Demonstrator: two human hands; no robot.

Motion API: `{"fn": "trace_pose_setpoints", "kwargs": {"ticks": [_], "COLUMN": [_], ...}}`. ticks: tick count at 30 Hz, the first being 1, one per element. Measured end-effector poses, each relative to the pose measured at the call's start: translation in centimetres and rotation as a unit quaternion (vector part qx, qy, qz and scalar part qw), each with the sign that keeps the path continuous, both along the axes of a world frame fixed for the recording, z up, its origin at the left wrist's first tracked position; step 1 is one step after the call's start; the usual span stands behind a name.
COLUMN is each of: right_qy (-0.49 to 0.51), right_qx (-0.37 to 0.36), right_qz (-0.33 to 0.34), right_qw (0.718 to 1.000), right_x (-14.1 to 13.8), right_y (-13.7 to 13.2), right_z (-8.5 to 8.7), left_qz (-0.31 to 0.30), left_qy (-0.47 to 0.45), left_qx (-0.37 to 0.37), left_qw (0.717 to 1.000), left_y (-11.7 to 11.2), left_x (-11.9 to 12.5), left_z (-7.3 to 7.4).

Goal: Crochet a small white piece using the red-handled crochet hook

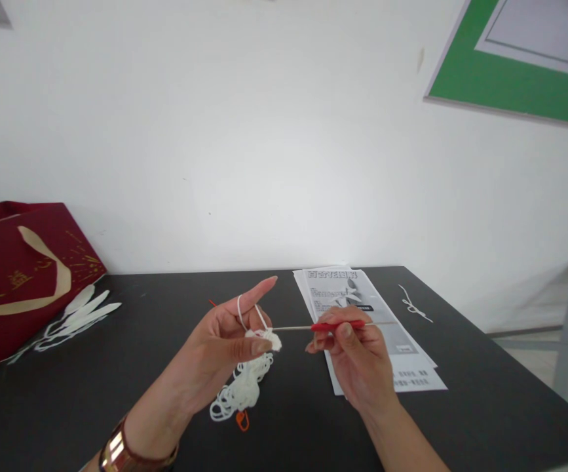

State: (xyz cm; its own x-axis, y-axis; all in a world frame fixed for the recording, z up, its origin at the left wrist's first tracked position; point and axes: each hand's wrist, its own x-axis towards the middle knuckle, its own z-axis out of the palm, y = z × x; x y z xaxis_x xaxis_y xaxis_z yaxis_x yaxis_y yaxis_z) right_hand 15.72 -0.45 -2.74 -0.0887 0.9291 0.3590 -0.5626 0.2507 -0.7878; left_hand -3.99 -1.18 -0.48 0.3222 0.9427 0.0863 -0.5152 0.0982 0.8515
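Observation:
My left hand (229,334) pinches a small white crochet piece (270,339) between thumb and fingers. A strand of white yarn loops over its raised index finger. My right hand (355,351) grips the red handle of a crochet hook (337,325). The thin metal shaft points left and its tip meets the crochet piece, where the exact stitch is too small to make out. Beneath my left hand lies a loose bundle of white yarn (244,390). Beside the bundle's lower end is an orange stitch marker (242,420).
Printed sheets (377,295) lie partly under my right hand on the black table (166,314). Several white crocheted petal-like pieces (84,311) rest at left by a dark red gift bag (23,275). A short piece of white yarn (411,305) lies at right. The wall stands behind.

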Motion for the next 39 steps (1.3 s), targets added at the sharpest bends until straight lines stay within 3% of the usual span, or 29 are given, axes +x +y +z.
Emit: {"fn": "trace_pose_setpoints", "kwargs": {"ticks": [17, 25, 28, 34, 39], "right_qy": [-0.038, 0.010, 0.046, 0.092, 0.081], "right_qx": [0.047, -0.021, -0.095, -0.200, -0.183], "right_qz": [0.016, 0.056, 0.085, 0.090, 0.045], "right_qw": [0.998, 0.998, 0.991, 0.971, 0.979], "right_x": [0.7, 0.5, 0.1, -1.0, -1.9], "right_y": [0.2, 0.2, 0.4, 0.7, 0.2], "right_z": [0.8, 0.4, 0.1, -0.5, -0.5], "left_qz": [-0.100, -0.110, -0.073, 0.102, 0.105], "left_qy": [-0.023, 0.023, 0.094, 0.206, 0.168], "left_qx": [-0.027, -0.001, 0.046, 0.155, 0.120], "left_qw": [0.994, 0.994, 0.992, 0.961, 0.973], "left_y": [0.2, 0.2, 0.1, -0.1, 0.1], "left_x": [-0.9, -1.3, -1.0, 0.4, 1.6], "left_z": [-0.6, -0.8, -0.4, -0.1, -1.2]}}
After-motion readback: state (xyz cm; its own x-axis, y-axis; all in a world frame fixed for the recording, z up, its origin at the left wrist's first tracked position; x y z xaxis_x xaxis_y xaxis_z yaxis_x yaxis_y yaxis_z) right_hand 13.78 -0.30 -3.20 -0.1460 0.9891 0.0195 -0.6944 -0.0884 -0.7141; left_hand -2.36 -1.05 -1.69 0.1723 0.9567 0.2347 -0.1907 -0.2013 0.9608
